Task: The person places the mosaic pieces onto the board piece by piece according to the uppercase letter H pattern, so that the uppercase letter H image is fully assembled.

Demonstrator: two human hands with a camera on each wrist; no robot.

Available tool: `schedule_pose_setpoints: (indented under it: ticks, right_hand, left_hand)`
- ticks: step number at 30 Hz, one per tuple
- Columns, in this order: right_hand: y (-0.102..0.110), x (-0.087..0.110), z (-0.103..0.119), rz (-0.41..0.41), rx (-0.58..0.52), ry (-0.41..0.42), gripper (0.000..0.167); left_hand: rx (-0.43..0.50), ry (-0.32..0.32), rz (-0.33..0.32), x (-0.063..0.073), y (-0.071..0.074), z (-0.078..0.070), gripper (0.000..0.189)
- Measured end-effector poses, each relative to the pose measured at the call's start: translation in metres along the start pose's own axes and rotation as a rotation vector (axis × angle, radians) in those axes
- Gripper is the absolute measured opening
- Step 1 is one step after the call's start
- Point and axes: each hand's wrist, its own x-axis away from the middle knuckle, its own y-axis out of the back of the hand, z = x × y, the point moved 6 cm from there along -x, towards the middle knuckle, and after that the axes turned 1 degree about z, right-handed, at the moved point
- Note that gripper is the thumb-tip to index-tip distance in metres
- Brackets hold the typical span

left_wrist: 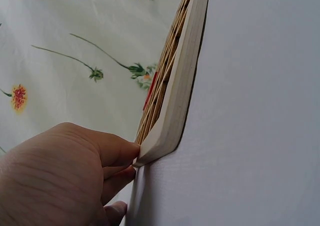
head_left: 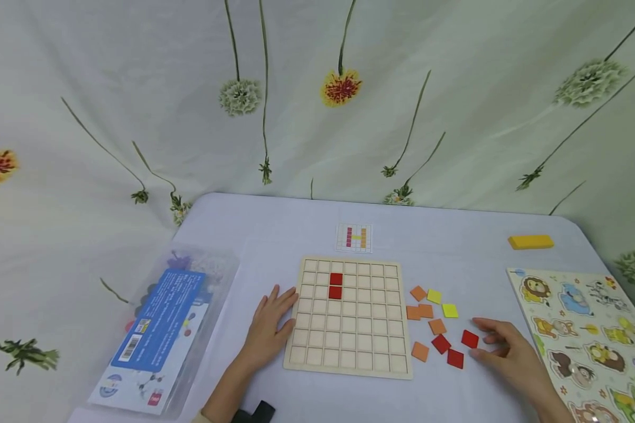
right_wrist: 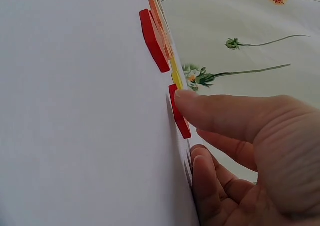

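Observation:
A square wooden grid board (head_left: 357, 317) lies in the middle of the table, with two red tiles (head_left: 336, 286) one below the other in its upper cells. My left hand (head_left: 267, 329) rests at the board's left edge, fingers loosely extended; the left wrist view shows fingertips touching the board's corner (left_wrist: 162, 141). My right hand (head_left: 510, 352) hovers beside a loose red tile (head_left: 470, 339), thumb and forefinger apart. In the right wrist view the thumb tip overlaps that red tile (right_wrist: 180, 113); contact is unclear. Nearby lie two more red tiles (head_left: 455, 359), several orange tiles (head_left: 420, 352) and two yellow tiles (head_left: 450, 310).
A small card (head_left: 354, 237) with a coloured H pattern lies behind the board. On the left is a clear plastic case (head_left: 211, 317) with a blue label. At right are an animal puzzle board (head_left: 587, 329) and a yellow block (head_left: 531, 242). A black object (head_left: 261, 413) shows at the bottom edge.

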Motion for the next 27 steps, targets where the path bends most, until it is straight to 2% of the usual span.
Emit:
schedule_pose_setpoints:
  ticks: [4,13,27]
  right_hand:
    - [-0.0002,0.0005,0.004,-0.034,0.044,0.043,0.062]
    - [-0.0025,-0.0016,0.0038,-0.058,0.089,0.062,0.058]
    - [-0.0018,-0.0015,0.006,-0.091,0.093,0.078,0.04]
  left_hand:
    - [-0.003,-0.003,-0.004,-0.0002,-0.0002,0.0003,0.05]
    - [0.008,0.002,0.002,-0.0006,0.0006,-0.0019,0.049]
    - [0.017,-0.012,-0.006,-0.0009,0.0009,-0.0013,0.049]
